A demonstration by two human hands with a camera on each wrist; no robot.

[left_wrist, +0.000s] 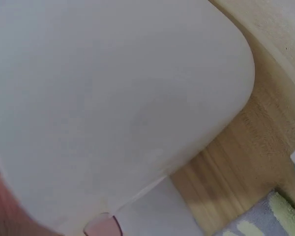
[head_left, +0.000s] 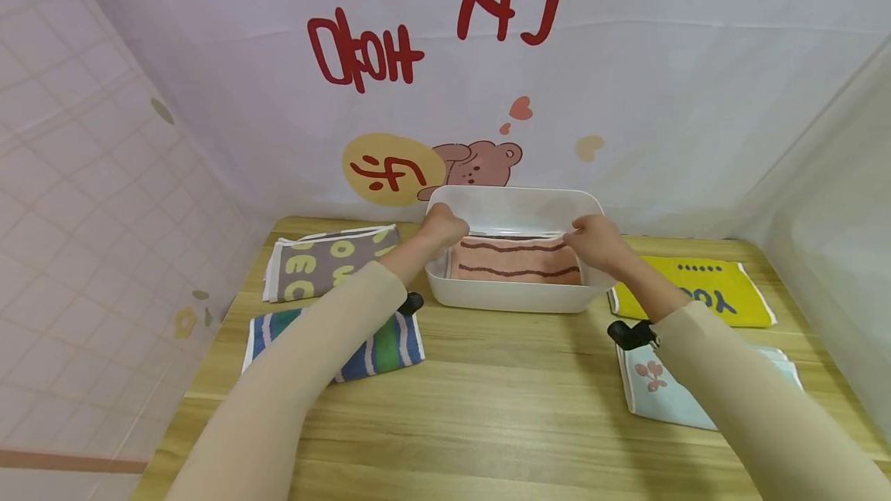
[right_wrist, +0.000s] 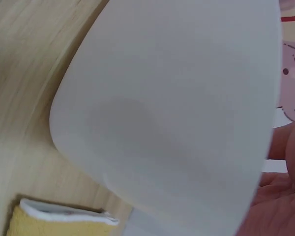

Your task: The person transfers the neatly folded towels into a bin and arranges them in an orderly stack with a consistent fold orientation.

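A white plastic bin [head_left: 508, 298] stands against the back wall. Inside it lies a folded pink towel [head_left: 517, 262] with dark wavy stripes. My left hand [head_left: 445, 227] reaches over the bin's left side and pinches the towel near its far left corner. At the far right corner, my right hand [head_left: 597, 243] has the towel between curled fingers and thumb. Both wrist views are mostly filled by the bin's outer wall [left_wrist: 128, 98], which hides the fingertips. Part of the right hand [right_wrist: 285, 196] shows past the rim.
On the wooden table [head_left: 487, 424], left of the bin, lie a grey lettered towel [head_left: 330, 260] and a blue-green striped towel [head_left: 386, 345]. A yellow towel [head_left: 724, 288] and a pale blue towel [head_left: 671, 389] with cherries are at right. Printed cloth [head_left: 626, 99] hangs behind.
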